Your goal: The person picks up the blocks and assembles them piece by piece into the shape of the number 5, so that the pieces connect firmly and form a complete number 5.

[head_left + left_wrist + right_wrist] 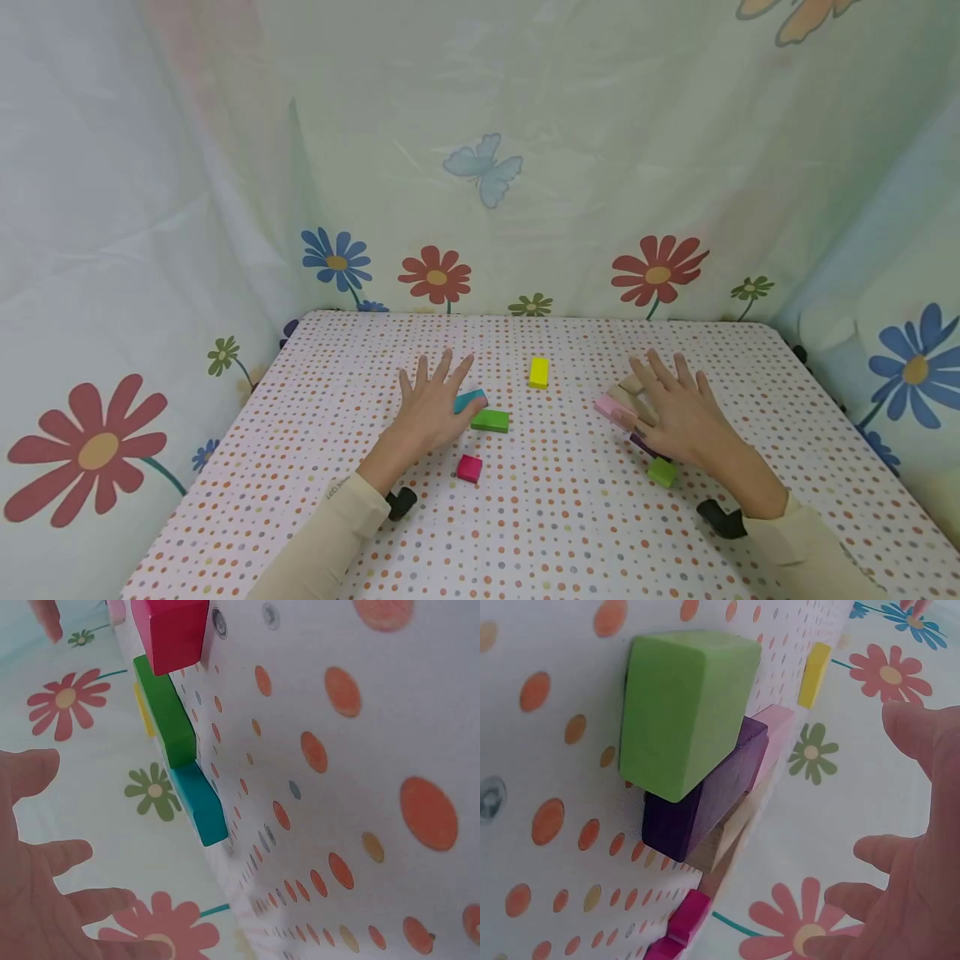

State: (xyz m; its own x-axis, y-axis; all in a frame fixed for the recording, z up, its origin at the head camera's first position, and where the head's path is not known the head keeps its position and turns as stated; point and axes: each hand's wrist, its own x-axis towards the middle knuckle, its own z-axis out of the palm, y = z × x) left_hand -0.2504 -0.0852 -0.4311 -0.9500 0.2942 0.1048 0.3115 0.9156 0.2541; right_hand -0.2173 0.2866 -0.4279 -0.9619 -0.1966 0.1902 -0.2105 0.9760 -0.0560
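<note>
In the head view my left hand (pixel 427 414) hovers over the table, fingers spread, holding nothing. Close by its thumb lie a blue block (pixel 468 401) and a green block (pixel 491 421); a small magenta block (pixel 469 468) sits nearer me. My right hand (pixel 692 417) is likewise spread and holds nothing, above a group of blocks it partly covers. That group has a pink block (pixel 613 409), plain wooden blocks (pixel 632 384), a purple block (pixel 705 799) and a light green block (pixel 682 712). Magenta pieces (pixel 688 916) show behind them in the right wrist view.
A yellow block (pixel 538 372) stands between the hands, farther back. The table (pixel 555 517) has a white dotted cover. Flower-printed curtains (pixel 570 183) hang at its back and sides. Black wrist pieces (pixel 722 519) sit beneath both wrists.
</note>
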